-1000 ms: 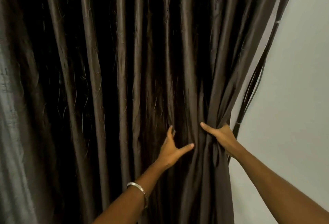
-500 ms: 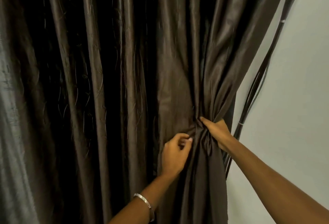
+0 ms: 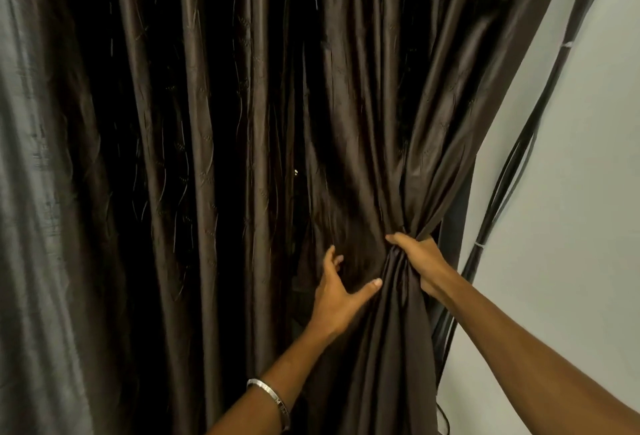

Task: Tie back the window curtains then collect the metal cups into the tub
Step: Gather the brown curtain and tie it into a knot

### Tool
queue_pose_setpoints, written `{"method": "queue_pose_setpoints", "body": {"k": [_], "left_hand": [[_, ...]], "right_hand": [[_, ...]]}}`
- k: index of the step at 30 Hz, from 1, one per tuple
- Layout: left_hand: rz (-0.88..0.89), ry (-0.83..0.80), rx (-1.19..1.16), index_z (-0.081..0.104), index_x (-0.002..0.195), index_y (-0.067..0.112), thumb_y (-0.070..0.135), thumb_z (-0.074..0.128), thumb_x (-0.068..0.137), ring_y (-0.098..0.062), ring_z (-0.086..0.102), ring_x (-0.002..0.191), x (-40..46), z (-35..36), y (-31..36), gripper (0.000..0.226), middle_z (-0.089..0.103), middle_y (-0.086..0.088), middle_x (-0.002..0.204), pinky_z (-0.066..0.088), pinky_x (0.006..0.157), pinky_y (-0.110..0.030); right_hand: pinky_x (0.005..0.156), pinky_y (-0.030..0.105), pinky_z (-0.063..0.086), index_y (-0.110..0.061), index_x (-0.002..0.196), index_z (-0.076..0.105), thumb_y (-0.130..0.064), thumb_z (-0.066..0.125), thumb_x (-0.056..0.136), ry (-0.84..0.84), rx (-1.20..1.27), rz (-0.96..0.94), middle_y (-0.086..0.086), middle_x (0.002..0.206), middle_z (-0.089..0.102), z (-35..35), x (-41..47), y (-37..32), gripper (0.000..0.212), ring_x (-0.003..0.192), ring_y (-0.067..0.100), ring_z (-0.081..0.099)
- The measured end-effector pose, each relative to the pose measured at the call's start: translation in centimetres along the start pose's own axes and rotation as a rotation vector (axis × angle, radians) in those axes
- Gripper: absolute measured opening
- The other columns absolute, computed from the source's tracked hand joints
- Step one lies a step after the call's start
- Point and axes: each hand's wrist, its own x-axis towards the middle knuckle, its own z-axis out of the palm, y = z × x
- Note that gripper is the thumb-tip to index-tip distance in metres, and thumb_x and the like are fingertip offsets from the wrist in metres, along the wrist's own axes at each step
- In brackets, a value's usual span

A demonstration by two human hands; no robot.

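Observation:
A dark brown satin curtain [image 3: 214, 157] hangs in long folds across most of the view. My right hand [image 3: 420, 261] is shut on a gathered bunch of its right-hand folds at about waist height. Just left of that bunch my left hand [image 3: 337, 292] is open, fingers spread and reaching into the loose folds, thumb pointing toward the bunch. A silver bangle sits on my left wrist. No metal cups or tub are in view.
A pale wall [image 3: 571, 192] stands to the right of the curtain. Several thin dark cords [image 3: 512, 164] hang down along the curtain's right edge in front of the wall.
My left hand pinched folds against the bunch half a second ago; now it has let go, opened and moved left into the loose folds. My right hand keeps its grip.

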Motion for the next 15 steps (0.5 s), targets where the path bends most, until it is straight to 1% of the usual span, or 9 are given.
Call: {"method": "queue_pose_setpoints", "body": {"k": [2,3,4,5,6,8,11,13,15], "left_hand": [[-0.003,0.033,0.016,-0.002,0.153,0.037,0.076,0.073,0.055,-0.012,0.032,0.139,-0.1,0.5,0.1,0.129,0.024,0.009,0.15,0.037,0.113,-0.037],[0.004,0.037,0.05,-0.002,0.153,0.036,0.078,0.072,0.053,-0.013,0.032,0.139,-0.1,0.7,0.2,0.132,0.02,0.009,0.15,0.036,0.113,-0.038],[0.009,0.041,0.098,-0.002,0.154,0.035,0.082,0.07,0.051,-0.014,0.031,0.139,-0.2,0.9,0.2,0.134,0.017,0.009,0.15,0.034,0.115,-0.039],[0.021,0.051,0.142,-0.001,0.154,0.034,0.086,0.067,0.05,-0.016,0.029,0.14,-0.3,1.0,0.2,0.135,0.016,0.009,0.149,0.032,0.116,-0.041],[0.042,0.072,0.174,0.003,0.154,0.034,0.089,0.064,0.049,-0.018,0.029,0.14,-0.3,1.0,0.2,0.134,0.017,0.01,0.146,0.032,0.116,-0.043],[0.097,0.143,0.202,0.016,0.153,0.033,0.091,0.059,0.051,-0.017,0.032,0.135,-0.3,0.9,0.3,0.124,0.023,0.012,0.136,0.035,0.113,-0.044],[0.174,0.253,0.187,0.035,0.143,0.034,0.085,0.059,0.061,-0.013,0.035,0.13,0.1,0.6,1.0,0.099,0.027,0.014,0.13,0.037,0.111,-0.046],[0.188,0.277,0.149,0.036,0.141,0.034,0.083,0.059,0.063,-0.011,0.034,0.132,0.5,0.2,1.8,0.095,0.028,0.015,0.136,0.035,0.112,-0.048],[0.126,0.211,0.12,0.027,0.147,0.034,0.084,0.058,0.06,-0.013,0.031,0.139,1.3,-0.3,3.2,0.105,0.028,0.012,0.148,0.029,0.116,-0.048]], "right_hand": [[0.096,0.038,0.049,-0.023,0.119,0.063,-0.032,0.076,0.08,-0.072,0.027,-0.013,-0.002,0.112,0.069,0.0,-0.6,-0.3,0.041,0.105,0.018,0.064],[0.098,0.039,0.049,-0.025,0.116,0.064,-0.042,0.079,0.072,-0.117,0.035,-0.007,-0.001,0.117,0.069,0.0,-0.8,-0.4,0.049,0.108,0.018,0.065],[0.098,0.039,0.05,-0.026,0.116,0.065,-0.049,0.083,0.063,-0.138,0.022,-0.004,0.0,0.119,0.069,-0.2,-1.0,-0.4,0.06,0.109,0.018,0.065],[0.097,0.039,0.051,-0.024,0.117,0.065,-0.048,0.087,0.057,-0.138,-0.002,-0.012,0.001,0.119,0.069,-0.3,-1.0,-0.4,0.068,0.109,0.018,0.066],[0.095,0.04,0.052,-0.022,0.12,0.064,-0.041,0.089,0.058,-0.119,-0.026,-0.021,0.001,0.118,0.07,-0.4,-1.0,-0.5,0.069,0.107,0.019,0.067],[0.094,0.041,0.053,-0.019,0.123,0.063,-0.023,0.086,0.07,-0.057,-0.036,-0.011,0.003,0.114,0.071,-0.6,-0.7,-0.5,0.058,0.104,0.021,0.068],[0.096,0.043,0.051,-0.016,0.124,0.061,-0.012,0.073,0.083,-0.025,0.011,0.029,0.007,0.116,0.069,-0.9,-0.6,-0.6,0.044,0.104,0.024,0.066],[0.097,0.043,0.051,-0.015,0.125,0.061,-0.011,0.07,0.086,-0.028,0.008,0.014,0.009,0.118,0.068,-0.6,-0.9,-0.6,0.041,0.104,0.025,0.066],[0.097,0.044,0.051,-0.017,0.124,0.062,-0.013,0.07,0.086,-0.044,0.016,-0.01,0.009,0.118,0.069,-0.3,-1.1,-0.4,0.039,0.105,0.025,0.066]]}}
